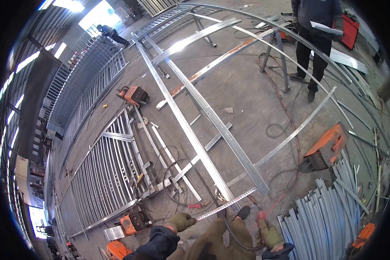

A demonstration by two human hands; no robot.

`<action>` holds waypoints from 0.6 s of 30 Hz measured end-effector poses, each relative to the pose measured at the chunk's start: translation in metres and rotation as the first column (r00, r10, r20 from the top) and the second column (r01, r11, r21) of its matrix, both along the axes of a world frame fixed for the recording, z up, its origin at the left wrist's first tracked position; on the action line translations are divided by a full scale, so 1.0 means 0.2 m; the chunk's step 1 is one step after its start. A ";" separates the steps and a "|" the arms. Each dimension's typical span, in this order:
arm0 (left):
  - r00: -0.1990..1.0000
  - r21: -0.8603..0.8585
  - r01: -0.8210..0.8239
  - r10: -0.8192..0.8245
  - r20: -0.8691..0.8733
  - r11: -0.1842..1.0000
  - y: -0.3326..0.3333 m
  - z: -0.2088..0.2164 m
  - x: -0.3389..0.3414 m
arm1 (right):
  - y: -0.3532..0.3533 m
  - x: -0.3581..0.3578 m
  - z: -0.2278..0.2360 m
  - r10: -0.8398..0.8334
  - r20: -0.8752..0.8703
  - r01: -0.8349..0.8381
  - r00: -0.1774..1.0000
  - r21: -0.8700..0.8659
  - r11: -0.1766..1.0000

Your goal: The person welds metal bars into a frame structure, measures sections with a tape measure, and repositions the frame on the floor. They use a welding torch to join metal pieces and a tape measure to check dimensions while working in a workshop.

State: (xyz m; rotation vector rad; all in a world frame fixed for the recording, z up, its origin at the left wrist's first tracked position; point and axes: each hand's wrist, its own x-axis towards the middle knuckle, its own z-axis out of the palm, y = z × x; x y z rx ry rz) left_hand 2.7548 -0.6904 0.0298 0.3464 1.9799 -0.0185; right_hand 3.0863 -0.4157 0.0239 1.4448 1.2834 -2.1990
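My left hand (181, 222), in an olive glove, is closed on one end of a tape measure (221, 208). The white blade runs up to the right, across the near ends of two long parallel steel tubes (190, 134). My right hand (271, 236), gloved alike, is closed at the end of a dark cable (234, 238) with a coiled sleeve, which looks like a welding torch lead. Its fingers mostly hide the torch handle, and something reddish shows at the fingertips. My shoe (244, 212) stands just short of the tube ends.
Cut steel tubes (320, 221) lie piled at right, beside an orange machine (327, 147). A barred metal panel (104, 177) and another orange machine (133, 223) are at left. Cables cross the floor. A person (316, 39) holding paper stands far right; another person (112, 34) bends far left.
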 end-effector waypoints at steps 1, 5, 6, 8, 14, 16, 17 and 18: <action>1.000 -0.007 -0.006 0.006 -0.001 1.000 0.02 0.02 0.00 | 0.00 0.02 -0.02 -0.009 -0.018 0.009 1.000 -0.002 1.000; 0.999 0.030 0.028 -0.027 -0.025 0.999 -0.02 0.00 0.00 | 0.01 0.01 0.02 0.027 0.003 -0.027 1.000 0.011 1.000; 0.999 0.027 0.035 -0.035 -0.027 0.999 -0.03 -0.01 0.00 | 0.00 0.01 0.02 0.012 0.004 -0.012 1.000 -0.018 1.000; 0.998 0.021 0.050 -0.049 -0.031 0.999 -0.02 -0.02 0.00 | -0.01 0.02 0.00 -0.016 0.009 0.017 1.000 -0.074 0.997; 0.999 0.036 0.019 -0.018 -0.030 0.999 0.02 0.04 0.02 | 0.03 -0.03 0.13 0.063 0.020 -0.064 0.998 0.024 0.998; 1.000 0.039 0.002 -0.002 -0.003 0.999 -0.02 0.01 0.02 | 0.01 -0.01 0.06 0.037 0.023 -0.036 0.999 -0.021 0.999; 1.000 0.039 -0.006 0.006 0.010 0.999 -0.03 0.00 0.02 | 0.00 0.00 0.03 0.010 0.029 -0.008 1.000 -0.067 0.998; 1.000 0.048 0.010 -0.009 -0.011 0.999 -0.04 -0.01 0.02 | 0.01 -0.01 0.05 0.015 0.019 -0.014 1.000 -0.064 0.998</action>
